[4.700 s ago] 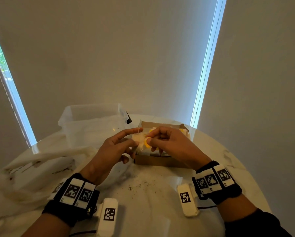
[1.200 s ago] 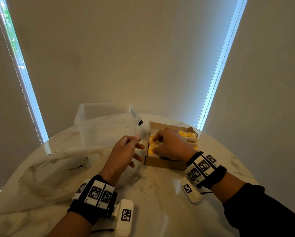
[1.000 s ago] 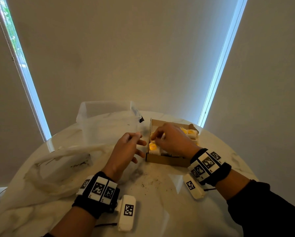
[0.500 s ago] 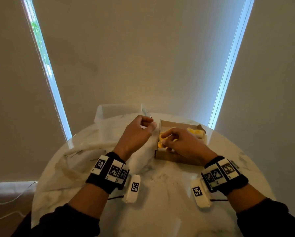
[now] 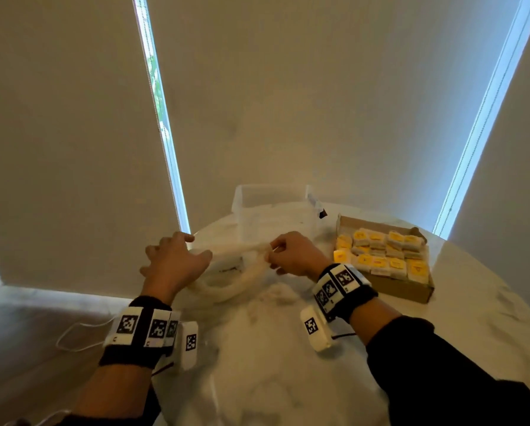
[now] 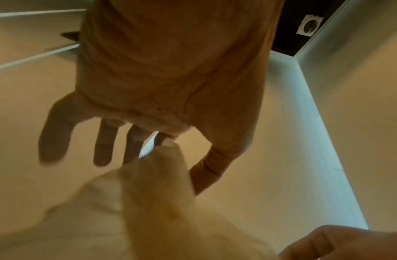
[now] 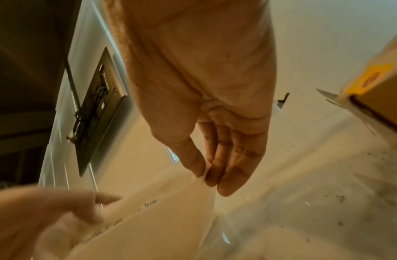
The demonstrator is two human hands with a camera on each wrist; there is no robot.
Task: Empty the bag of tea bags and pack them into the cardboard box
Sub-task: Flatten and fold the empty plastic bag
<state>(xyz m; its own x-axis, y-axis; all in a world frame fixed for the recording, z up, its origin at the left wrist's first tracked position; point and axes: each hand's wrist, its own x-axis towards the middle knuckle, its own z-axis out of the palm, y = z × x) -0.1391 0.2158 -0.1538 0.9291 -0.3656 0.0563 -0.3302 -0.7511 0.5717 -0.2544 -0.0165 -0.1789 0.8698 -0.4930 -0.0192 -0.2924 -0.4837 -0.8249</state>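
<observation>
The cardboard box (image 5: 411, 290) sits at the right of the round table, filled with rows of tea bags (image 5: 380, 253) bearing yellow tags. A crumpled translucent plastic bag (image 5: 226, 284) lies left of it. My right hand (image 5: 272, 250) pinches the bag's rim between thumb and fingers, as the right wrist view shows (image 7: 206, 176). My left hand (image 5: 196, 245) is over the bag's left side with straight, spread fingers. In the left wrist view the bag (image 6: 161, 184) rises between its index finger and thumb (image 6: 184, 158). The picture is blurred, so a grip cannot be made out.
A clear plastic tub (image 5: 242, 207) stands behind the bag near the table's far edge. Tea crumbs (image 7: 339, 198) speckle the marble top (image 5: 257, 364). The table's left edge is close to my left hand, and a white cable (image 5: 73, 336) lies on the floor beyond it.
My right hand left the box and moved left to pinch the bag's rim. My left hand dropped onto the bag. The view swung left, uncovering the filled box.
</observation>
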